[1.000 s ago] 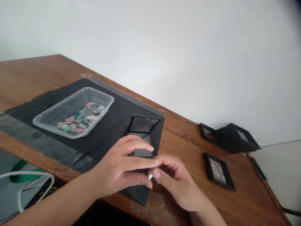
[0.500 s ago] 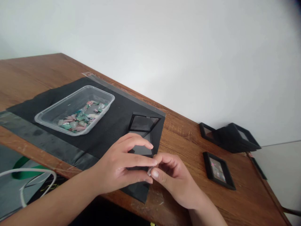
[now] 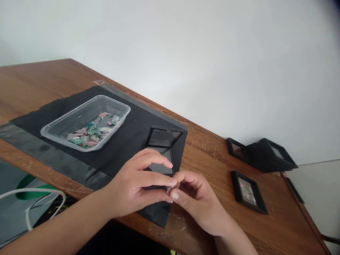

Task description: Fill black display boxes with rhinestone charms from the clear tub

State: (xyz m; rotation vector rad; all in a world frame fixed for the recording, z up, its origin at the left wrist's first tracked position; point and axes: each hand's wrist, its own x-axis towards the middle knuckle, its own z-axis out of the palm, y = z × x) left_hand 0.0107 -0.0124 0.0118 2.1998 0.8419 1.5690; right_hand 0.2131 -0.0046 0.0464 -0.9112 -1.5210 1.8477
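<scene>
Between my two hands is a small pale, shiny piece [image 3: 169, 190], mostly covered by fingertips, so its kind is unclear. My right hand [image 3: 198, 202] pinches it between thumb and forefinger. From the other side, my left hand [image 3: 132, 184] closes its thumb and a finger on its edge, with another finger raised and curved above. Just behind the fingers stands an open black case or frame [image 3: 161, 138] with a clear pane in its tilted lid; my left hand hides part of its base. To the left, a clear plastic tub [image 3: 63, 122] holds many pink, green and whitish pieces [image 3: 91, 134].
A black sheet [image 3: 127, 141] lies under the tub and the case on the wooden table [image 3: 207, 159]. On the right are a black frame with colourful contents [image 3: 249, 193] and stacked black frames [image 3: 273, 156] by the wall. A white cable [image 3: 63, 198] loops at lower left.
My left thumb has moved slightly closer to the pale piece and my right fingertips. The piece appears turned a little. The view has shifted slightly; the other things stay put.
</scene>
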